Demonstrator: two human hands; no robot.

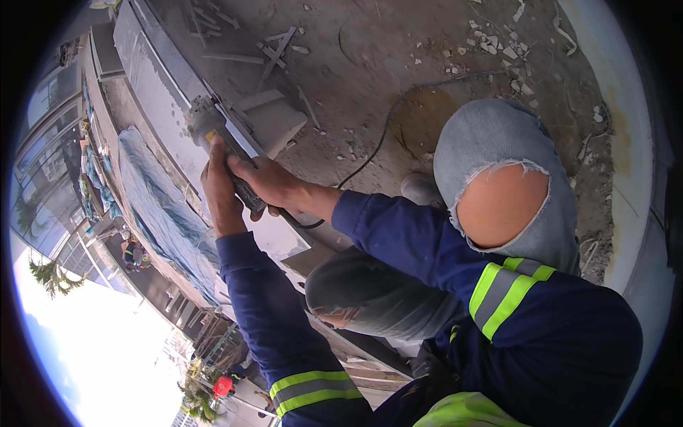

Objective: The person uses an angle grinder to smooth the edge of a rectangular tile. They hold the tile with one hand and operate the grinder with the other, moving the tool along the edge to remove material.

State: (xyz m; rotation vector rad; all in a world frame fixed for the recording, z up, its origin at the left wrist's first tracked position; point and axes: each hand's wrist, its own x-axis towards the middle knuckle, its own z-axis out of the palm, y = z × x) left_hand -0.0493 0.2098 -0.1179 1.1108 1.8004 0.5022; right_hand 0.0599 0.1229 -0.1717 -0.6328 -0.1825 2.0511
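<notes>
Both my hands are closed around a dark angle grinder (240, 153) with a grey gear head. My left hand (222, 188) grips it from the left side, with the thumb or a finger lying along the body near a yellow label. From the right, my right hand (269, 181) wraps the body farther back. The tool's head rests at or just above the edge of a long pale slab (160, 99); whether it touches cannot be made out. No disc shows clearly. A black cord (384, 132) runs from the tool's rear and across the ground.
Dusty ground (356, 64) holds broken white chips (498, 46) and thin offcut strips (277, 53). My bent knees are close to my right arm. Blue sheeting (153, 185) lies left of the slab. Other people (134, 252) are far off, and a pale curved wall (612, 85) stands right.
</notes>
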